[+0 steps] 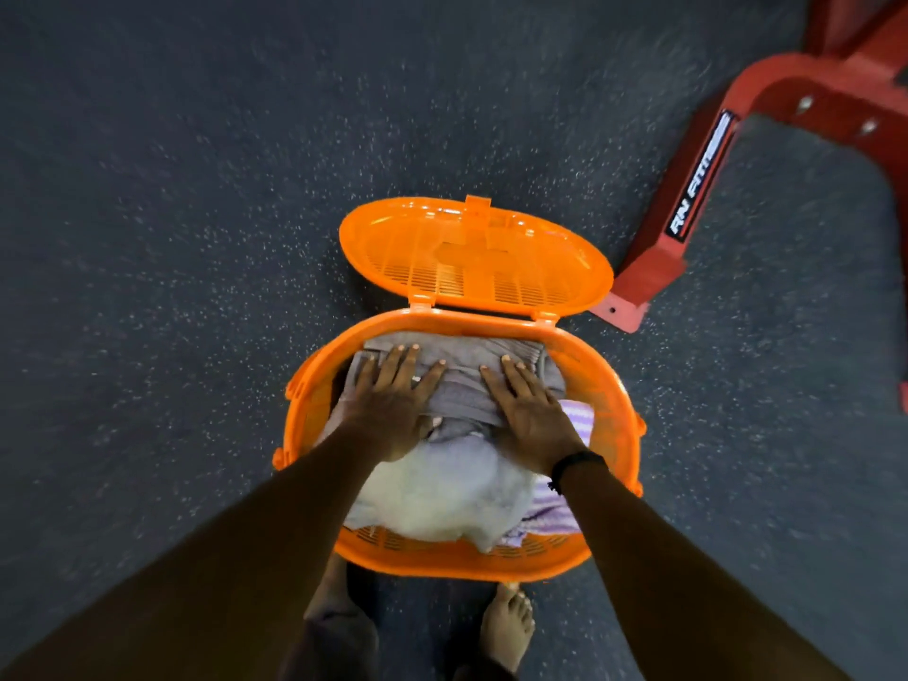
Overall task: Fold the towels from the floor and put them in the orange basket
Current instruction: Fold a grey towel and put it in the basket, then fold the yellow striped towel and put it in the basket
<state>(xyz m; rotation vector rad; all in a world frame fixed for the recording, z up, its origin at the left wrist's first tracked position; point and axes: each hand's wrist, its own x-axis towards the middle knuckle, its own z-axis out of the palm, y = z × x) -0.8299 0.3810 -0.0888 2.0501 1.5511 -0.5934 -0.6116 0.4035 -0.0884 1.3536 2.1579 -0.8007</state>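
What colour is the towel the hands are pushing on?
Grey. The grey towel lies on top in the orange basket, seen from the head camera.

A dark speckled floor [196, 238] fills the view. A red metal frame [688, 204] with a black lettered label [700, 176] stands on it toward the far right corner.

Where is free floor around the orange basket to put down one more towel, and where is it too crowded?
Bare floor lies left of the orange basket, also beyond its open lid. Crowded: the red frame stands right of the lid; inside, both hands press the grey towel.
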